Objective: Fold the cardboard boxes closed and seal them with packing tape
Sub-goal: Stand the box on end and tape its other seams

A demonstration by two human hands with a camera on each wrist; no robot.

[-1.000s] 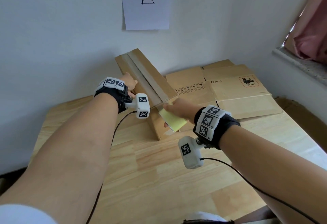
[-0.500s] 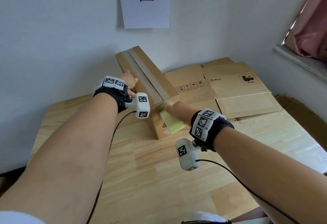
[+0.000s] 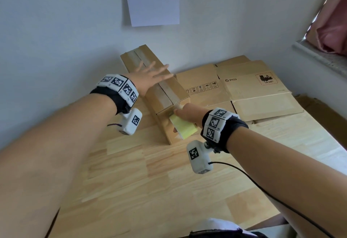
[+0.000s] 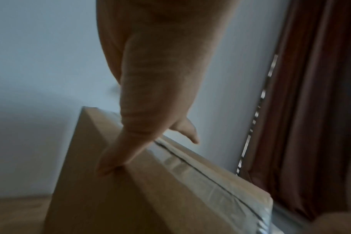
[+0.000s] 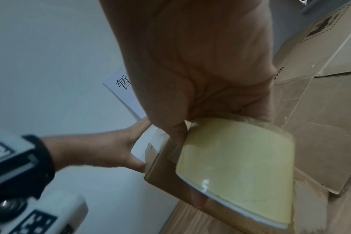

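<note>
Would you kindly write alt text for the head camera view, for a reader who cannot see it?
A person's left hand lies flat, fingers spread, over the taped top of a long brown cardboard box on a light wooden table, while the right hand holds a pale yellow roll of packing tape against the box's near end. Flattened cardboard boxes lie behind.

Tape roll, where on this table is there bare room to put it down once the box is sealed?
The wooden table is bare in front of the box, between both forearms. The back right is crowded with flattened cartons. The right hand holds the tape roll.
</note>
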